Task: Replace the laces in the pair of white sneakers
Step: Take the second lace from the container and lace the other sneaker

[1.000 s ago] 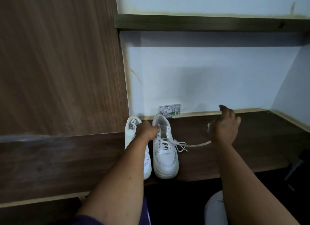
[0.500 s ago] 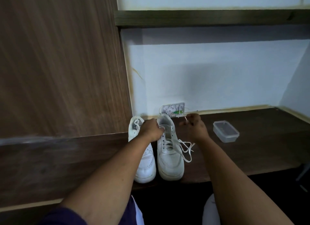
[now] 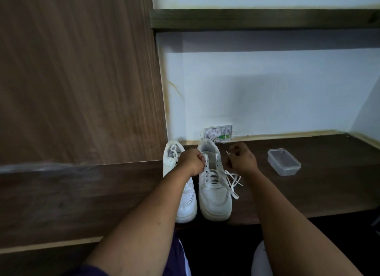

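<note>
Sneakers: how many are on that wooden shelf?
2. One sneaker stands on the left, partly behind the left hand, its lace in place. The other sneaker stands just right of it, its lace half out, the end pinched by the right hand.

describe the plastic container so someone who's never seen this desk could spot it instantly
Start at the dark wooden desk under the white wall. Two white sneakers stand side by side near its left end, and the right hand is beside them. The plastic container sits alone to the right of that hand: small, clear, rectangular, lidded, the only transparent thing there.
</note>
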Available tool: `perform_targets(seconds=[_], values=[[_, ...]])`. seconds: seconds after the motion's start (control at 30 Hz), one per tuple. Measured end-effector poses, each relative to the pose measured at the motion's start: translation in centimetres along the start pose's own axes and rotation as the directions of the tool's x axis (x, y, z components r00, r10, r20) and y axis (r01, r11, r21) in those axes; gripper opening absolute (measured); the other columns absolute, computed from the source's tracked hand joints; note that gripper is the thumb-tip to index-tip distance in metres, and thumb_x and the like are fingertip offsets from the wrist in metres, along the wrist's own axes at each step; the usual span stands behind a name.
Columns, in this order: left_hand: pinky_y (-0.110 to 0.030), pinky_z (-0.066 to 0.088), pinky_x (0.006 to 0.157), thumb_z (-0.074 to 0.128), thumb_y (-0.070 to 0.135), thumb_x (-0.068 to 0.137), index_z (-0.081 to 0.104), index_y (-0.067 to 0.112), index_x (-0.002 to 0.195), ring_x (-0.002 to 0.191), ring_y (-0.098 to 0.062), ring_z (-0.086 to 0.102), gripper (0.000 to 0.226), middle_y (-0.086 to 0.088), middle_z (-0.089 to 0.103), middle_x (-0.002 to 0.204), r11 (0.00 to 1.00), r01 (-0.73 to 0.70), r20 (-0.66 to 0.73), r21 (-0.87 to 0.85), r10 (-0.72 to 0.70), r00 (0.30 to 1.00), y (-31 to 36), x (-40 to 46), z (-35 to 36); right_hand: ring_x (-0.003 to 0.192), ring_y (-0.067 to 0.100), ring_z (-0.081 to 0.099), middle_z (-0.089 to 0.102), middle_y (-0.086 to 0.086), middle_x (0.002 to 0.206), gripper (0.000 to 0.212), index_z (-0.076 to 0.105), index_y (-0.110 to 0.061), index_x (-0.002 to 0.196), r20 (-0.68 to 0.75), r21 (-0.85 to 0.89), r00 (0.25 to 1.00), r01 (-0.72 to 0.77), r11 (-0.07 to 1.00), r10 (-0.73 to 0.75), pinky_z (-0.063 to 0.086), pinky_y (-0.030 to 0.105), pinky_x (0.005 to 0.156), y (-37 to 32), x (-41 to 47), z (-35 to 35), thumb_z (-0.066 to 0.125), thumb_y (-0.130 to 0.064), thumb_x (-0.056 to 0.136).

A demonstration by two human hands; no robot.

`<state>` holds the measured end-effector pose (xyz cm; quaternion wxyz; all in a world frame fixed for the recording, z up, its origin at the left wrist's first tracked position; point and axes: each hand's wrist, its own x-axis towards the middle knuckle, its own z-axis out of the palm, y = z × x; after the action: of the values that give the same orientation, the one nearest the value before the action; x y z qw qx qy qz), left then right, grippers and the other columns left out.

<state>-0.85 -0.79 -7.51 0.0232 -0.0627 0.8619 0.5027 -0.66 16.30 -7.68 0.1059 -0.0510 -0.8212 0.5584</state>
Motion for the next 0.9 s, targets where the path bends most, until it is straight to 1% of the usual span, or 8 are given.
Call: perform_targets(seconds=[0.1,0.2,0.3,0.4,0.53,0.63,0.77,0.9], values=[[-0.045,0.059,0.079,0.066,0.017,0.08,0.062,0.012,0.074,0.086,-0.032,0.07,0.009,-0.013,0.069,0.084,0.993,-0.015,-0.006,0.117,0.016,1.0,0.3,-0.3,0.3,0.053,0.015,0.058,0.063,0.004,0.064,0.027,0.062,-0.015,0.082,0.01,-0.003,1.0,0.022,1.0,-0.022,0.046,0.019,0.046,-0.4,-0.3,0.1,0.041,0.001,0.084],[-0.041,0.06,0.077,0.066,0.035,0.084,0.065,0.006,0.093,0.076,-0.028,0.072,0.031,-0.013,0.073,0.084,0.982,0.016,0.001,0.186,-0.017,1.0,0.4,-0.6,0.3,0.067,0.017,0.061,0.068,0.001,0.077,0.031,0.068,-0.019,0.087,0.081,-0.064,0.995,0.063,0.996,-0.058,0.051,0.029,0.064,-0.6,-0.6,0.2,0.041,-0.004,0.086],[-0.041,0.06,0.079,0.063,0.024,0.086,0.066,0.005,0.091,0.084,-0.031,0.071,0.021,-0.016,0.073,0.092,0.982,0.009,-0.018,0.19,-0.006,1.0,0.1,-0.3,0.4,0.082,0.014,0.064,0.069,-0.003,0.091,0.033,0.07,-0.021,0.101,0.112,-0.109,0.987,0.123,0.986,-0.111,0.052,0.026,0.076,-0.6,-0.8,0.0,0.044,-0.005,0.088],[-0.044,0.059,0.08,0.062,0.012,0.079,0.062,0.011,0.076,0.091,-0.034,0.07,0.003,-0.019,0.071,0.096,0.991,0.013,-0.019,0.133,-0.011,1.0,-0.2,-0.2,0.1,0.078,0.006,0.061,0.067,-0.004,0.091,0.031,0.068,-0.021,0.107,0.08,-0.087,0.984,0.164,0.983,-0.157,0.044,0.006,0.065,-0.5,-1.1,-0.4,0.054,-0.003,0.086],[-0.048,0.058,0.084,0.063,0.015,0.061,0.06,0.011,0.074,0.095,-0.032,0.07,0.015,-0.018,0.071,0.098,0.998,0.051,0.041,0.046,-0.053,0.998,-0.9,0.2,-0.8,0.08,0.013,0.065,0.071,0.001,0.091,0.028,0.068,-0.02,0.11,-0.051,0.022,0.994,0.098,0.995,-0.096,0.052,0.022,0.072,-0.4,-0.6,-0.8,0.062,-0.011,0.084],[-0.047,0.058,0.083,0.075,0.016,0.07,0.053,0.017,0.066,0.088,-0.029,0.071,0.023,-0.017,0.072,0.094,0.994,0.005,0.052,0.108,-0.011,0.999,-0.8,0.0,-0.7,0.067,0.014,0.062,0.068,0.001,0.077,0.016,0.07,-0.019,0.094,-0.142,0.025,0.989,0.043,0.999,-0.039,0.045,0.02,0.058,-0.8,-0.2,-0.9,0.055,-0.024,0.091],[-0.032,0.053,0.085,0.084,0.012,0.069,0.067,0.018,0.091,0.092,-0.018,0.058,0.029,0.004,0.06,0.089,0.934,-0.263,0.121,0.24,0.24,0.963,0.4,-1.1,-0.7,0.066,0.024,0.061,0.064,0.007,0.069,0.032,0.07,-0.011,0.083,-0.151,0.355,0.982,-0.055,0.933,0.115,0.05,0.032,0.06,-1.2,0.2,-0.9,0.05,-0.032,0.097],[-0.032,0.038,0.095,0.088,0.039,0.06,0.063,0.025,0.119,0.116,-0.016,0.033,0.066,0.005,0.048,0.118,0.688,-0.511,0.3,0.516,0.413,0.86,1.8,-2.4,-0.3,0.062,0.022,0.057,0.059,0.011,0.068,0.042,0.065,0.001,0.091,-0.072,0.731,0.967,-0.115,0.672,0.243,0.045,0.029,0.056,-2.4,0.0,-1.6,0.046,-0.035,0.1]])
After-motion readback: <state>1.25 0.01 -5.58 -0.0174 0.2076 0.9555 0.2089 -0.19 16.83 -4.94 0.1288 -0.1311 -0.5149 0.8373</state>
